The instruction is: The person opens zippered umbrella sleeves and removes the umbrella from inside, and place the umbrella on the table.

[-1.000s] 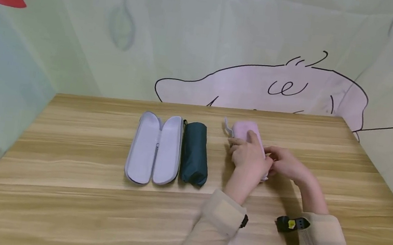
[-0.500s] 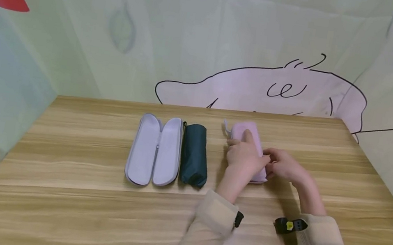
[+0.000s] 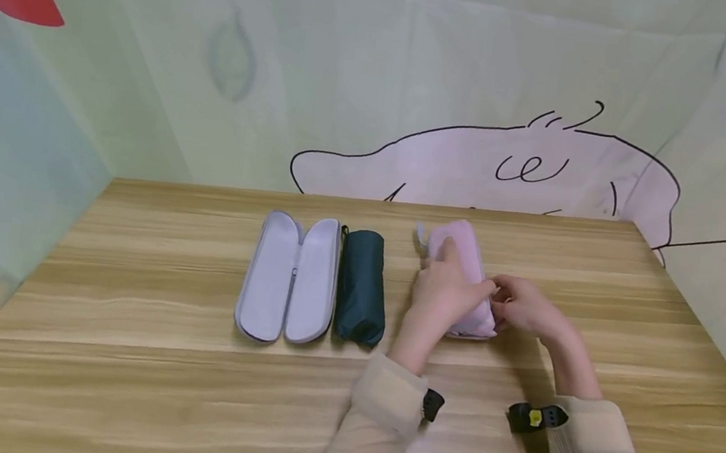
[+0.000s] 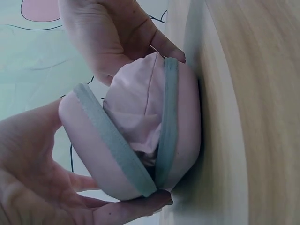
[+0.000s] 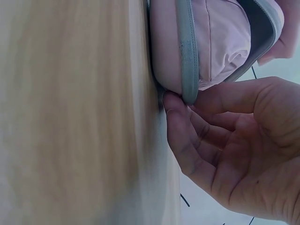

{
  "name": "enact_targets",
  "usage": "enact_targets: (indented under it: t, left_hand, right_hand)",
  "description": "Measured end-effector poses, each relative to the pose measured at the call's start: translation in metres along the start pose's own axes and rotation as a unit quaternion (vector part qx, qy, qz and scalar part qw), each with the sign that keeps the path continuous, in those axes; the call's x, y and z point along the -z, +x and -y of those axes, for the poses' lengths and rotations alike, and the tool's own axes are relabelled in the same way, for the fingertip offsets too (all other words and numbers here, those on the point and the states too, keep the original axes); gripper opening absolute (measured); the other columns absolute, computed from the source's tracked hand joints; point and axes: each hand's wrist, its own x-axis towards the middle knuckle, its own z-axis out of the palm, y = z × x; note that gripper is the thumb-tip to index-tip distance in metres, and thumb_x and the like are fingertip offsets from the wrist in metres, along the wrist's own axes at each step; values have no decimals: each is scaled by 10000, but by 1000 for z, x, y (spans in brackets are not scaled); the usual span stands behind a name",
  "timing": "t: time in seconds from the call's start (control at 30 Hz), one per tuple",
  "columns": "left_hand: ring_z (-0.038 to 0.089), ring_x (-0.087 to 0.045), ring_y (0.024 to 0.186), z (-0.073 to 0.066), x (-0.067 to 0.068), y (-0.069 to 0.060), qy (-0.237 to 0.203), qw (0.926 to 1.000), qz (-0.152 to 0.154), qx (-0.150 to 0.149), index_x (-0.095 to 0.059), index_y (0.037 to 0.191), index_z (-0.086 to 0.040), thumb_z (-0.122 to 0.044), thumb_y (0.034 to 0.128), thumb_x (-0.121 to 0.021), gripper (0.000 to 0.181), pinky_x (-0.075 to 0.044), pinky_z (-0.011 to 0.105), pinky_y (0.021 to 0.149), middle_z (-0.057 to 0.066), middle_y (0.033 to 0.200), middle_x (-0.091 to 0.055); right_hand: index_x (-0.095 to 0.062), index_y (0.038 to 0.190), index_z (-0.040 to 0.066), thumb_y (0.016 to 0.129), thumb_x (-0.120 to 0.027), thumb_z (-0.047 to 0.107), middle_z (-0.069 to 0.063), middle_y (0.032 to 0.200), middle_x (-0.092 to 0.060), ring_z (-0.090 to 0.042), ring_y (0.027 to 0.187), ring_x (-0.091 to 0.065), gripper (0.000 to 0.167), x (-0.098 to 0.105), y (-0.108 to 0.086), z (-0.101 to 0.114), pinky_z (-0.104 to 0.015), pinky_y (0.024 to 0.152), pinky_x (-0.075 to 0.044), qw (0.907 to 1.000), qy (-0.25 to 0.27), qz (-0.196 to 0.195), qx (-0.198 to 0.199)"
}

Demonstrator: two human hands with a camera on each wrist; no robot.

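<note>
A pink zip case (image 3: pixel 460 241) lies on the table, partly open along its grey zip edges. Inside it, the left wrist view shows a pink folded fabric bundle (image 4: pixel 136 91), perhaps a folded umbrella. My left hand (image 3: pixel 443 289) grips the upper half of the case, its fingers round the shell and its index finger along the top. At the right side, my right hand (image 3: pixel 529 307) pinches the zip edge (image 5: pixel 190 61) of the lower half between thumb and fingers. The far end of the bundle is hidden under the lid.
Left of my hands lies a dark teal folded umbrella (image 3: pixel 362 288). Beside it an opened pale lavender case (image 3: pixel 268 279) lies flat with both halves spread. A printed cloth backdrop (image 3: pixel 359 50) rises behind the wooden table (image 3: pixel 163 384).
My left hand has shifted left with the upper half of the case, whose near end now gapes wider and shows the bundle. The right hand has stayed almost in place.
</note>
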Motion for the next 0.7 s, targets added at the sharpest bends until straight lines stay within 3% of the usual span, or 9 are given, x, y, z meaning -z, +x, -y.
enact_targets:
  t: [0.33,0.7]
  left_hand:
    - [345,-627,1044,9,3,1,-413,9989,-74,-190,-324,1422,-79,-467,827,-665,788,-521,426,825,226,1178,-605]
    - [359,-553,1186,18,6,2,-1297,9911,282,-46,-219,1521,-104,-449,854,-640,861,-487,459,938,229,1366,-526]
  right_hand:
    - [-418,1294,-183,925,-470,7,-246,923,-626,-150,702,-643,419,1,0,1,-346,657,-569,9999,105,66,16]
    - [-433,1267,-191,906,-475,-3,-215,854,-619,-141,662,-633,409,2,-2,-3,-332,622,-561,10000,-10,32,-6]
